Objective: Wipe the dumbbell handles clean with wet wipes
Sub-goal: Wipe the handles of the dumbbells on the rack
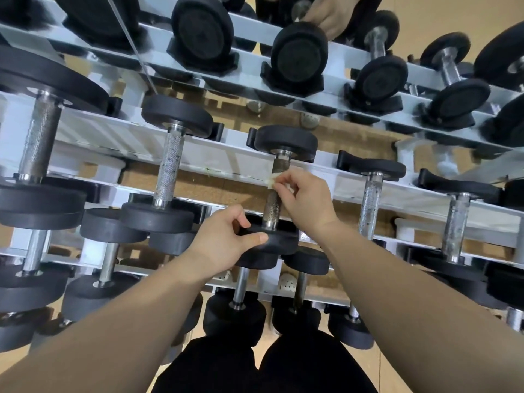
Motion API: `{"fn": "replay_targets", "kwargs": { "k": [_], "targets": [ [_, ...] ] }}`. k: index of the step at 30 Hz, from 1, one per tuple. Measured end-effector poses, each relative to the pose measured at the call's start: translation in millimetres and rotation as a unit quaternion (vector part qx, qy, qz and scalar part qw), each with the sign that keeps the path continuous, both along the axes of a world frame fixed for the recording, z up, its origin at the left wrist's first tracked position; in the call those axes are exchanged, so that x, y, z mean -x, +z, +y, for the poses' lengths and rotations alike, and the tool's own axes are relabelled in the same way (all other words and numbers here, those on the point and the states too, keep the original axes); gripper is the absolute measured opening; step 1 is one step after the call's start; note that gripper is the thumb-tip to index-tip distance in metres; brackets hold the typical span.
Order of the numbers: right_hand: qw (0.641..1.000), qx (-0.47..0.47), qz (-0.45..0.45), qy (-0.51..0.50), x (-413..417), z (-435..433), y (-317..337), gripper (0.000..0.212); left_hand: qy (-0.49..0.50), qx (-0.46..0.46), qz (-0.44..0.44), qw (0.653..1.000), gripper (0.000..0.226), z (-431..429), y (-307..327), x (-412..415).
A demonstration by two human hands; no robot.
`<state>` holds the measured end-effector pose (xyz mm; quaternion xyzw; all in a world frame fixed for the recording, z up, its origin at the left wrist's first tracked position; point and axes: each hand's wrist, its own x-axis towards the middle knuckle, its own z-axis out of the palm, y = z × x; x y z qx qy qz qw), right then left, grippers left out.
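Note:
A small black dumbbell lies on the middle shelf of the rack, its knurled metal handle (pixel 272 207) running away from me. My right hand (pixel 304 198) pinches a crumpled white wet wipe (pixel 273 180) against the upper half of that handle. My left hand (pixel 226 236) grips the near black weight head (pixel 276 241) of the same dumbbell, thumb on top. The far head (pixel 285 140) rests in its black cradle.
The white three-tier rack (pixel 113 137) holds several black dumbbells. Neighbours with speckled handles lie at left (pixel 170 165) and right (pixel 370 205). A mirror behind shows a reflected hand (pixel 326 15). My legs in black stand below the lowest tier.

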<state>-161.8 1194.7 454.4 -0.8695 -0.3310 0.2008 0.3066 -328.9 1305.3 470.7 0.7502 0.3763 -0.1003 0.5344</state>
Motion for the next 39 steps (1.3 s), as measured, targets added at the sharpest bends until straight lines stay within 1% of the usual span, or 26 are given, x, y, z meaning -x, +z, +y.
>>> {"fn": "replay_targets", "kwargs": {
  "k": [4, 6, 7, 10, 12, 15, 17, 19, 22, 24, 26, 28, 29, 31, 34, 35, 37, 39],
  "targets": [
    [0.998, -0.001, 0.046, 0.053, 18.3, -20.9, -3.5, 0.002, 0.005, 0.002, 0.005, 1.000, 0.036, -1.3, -1.7, -0.2],
    [0.997, 0.001, 0.041, 0.059, 9.5, -11.5, -1.8, 0.004, 0.013, 0.007, 0.007, 1.000, 0.037, -2.0, -2.0, 0.5],
    [0.998, -0.003, 0.030, 0.048, 2.2, -2.9, -1.2, 0.005, 0.018, 0.011, 0.008, 1.000, 0.037, -2.5, -1.8, 0.7],
    [0.999, -0.042, 0.003, -0.026, -18.2, 22.4, 1.3, 0.006, 0.034, 0.009, 0.008, 0.999, 0.036, -6.0, -1.9, 1.9],
    [0.998, -0.044, 0.005, -0.038, -20.5, 24.2, 1.8, 0.006, 0.047, 0.002, 0.000, 0.999, 0.034, -10.1, -2.9, 4.0],
    [0.998, -0.025, 0.054, -0.013, -7.1, 1.4, 6.4, 0.018, 0.069, -0.007, -0.011, 0.998, 0.034, -17.3, -4.1, 7.7],
    [0.995, -0.006, 0.101, 0.017, 5.1, -17.6, 4.3, 0.022, 0.094, -0.013, -0.007, 0.995, 0.034, -23.4, -3.6, 9.1],
    [0.992, -0.006, 0.119, 0.037, 11.2, -29.1, -0.9, 0.024, 0.130, -0.021, -0.008, 0.991, 0.035, -30.6, -2.8, 9.3],
    [0.994, -0.030, 0.091, 0.055, 2.5, -19.8, -4.2, 0.019, 0.183, -0.022, -0.008, 0.983, 0.036, -38.8, 0.1, 7.9],
    [0.996, -0.042, 0.071, 0.041, -8.9, -4.1, -2.5, 0.016, 0.198, -0.038, 0.007, 0.979, 0.040, -42.5, 2.3, 5.1],
    [0.997, -0.049, 0.059, 0.011, -20.1, 8.3, -0.1, 0.016, 0.203, -0.062, 0.026, 0.977, 0.052, -47.4, 5.4, 0.6],
    [0.997, -0.045, 0.055, 0.007, -22.2, 9.5, 0.7, 0.018, 0.197, -0.090, 0.041, 0.976, 0.063, -52.6, 7.5, -2.4],
    [0.997, -0.041, 0.061, 0.012, -19.3, 6.1, 1.1, 0.020, 0.189, -0.105, 0.044, 0.975, 0.065, -53.8, 8.0, -3.0],
    [0.996, -0.027, 0.070, 0.039, -7.5, -7.6, -1.1, 0.024, 0.171, -0.120, 0.048, 0.977, 0.064, -52.3, 8.2, -2.2],
    [0.990, -0.019, 0.051, 0.127, 11.5, -32.1, -4.9, 0.026, 0.144, -0.114, 0.059, 0.981, 0.059, -45.3, 10.5, -2.8],
    [0.988, -0.023, 0.049, 0.142, 13.9, -36.6, -6.3, 0.026, 0.141, -0.107, 0.063, 0.982, 0.057, -43.3, 11.6, -3.8],
    [0.989, -0.031, 0.057, 0.132, 11.1, -36.0, -6.9, 0.022, 0.139, -0.096, 0.068, 0.983, 0.055, -40.4, 12.8, -4.8],
    [0.992, -0.032, 0.039, 0.112, 1.5, -24.7, -7.7, 0.015, 0.139, -0.090, 0.069, 0.984, 0.056, -39.1, 12.8, -4.5]
  ]
}}
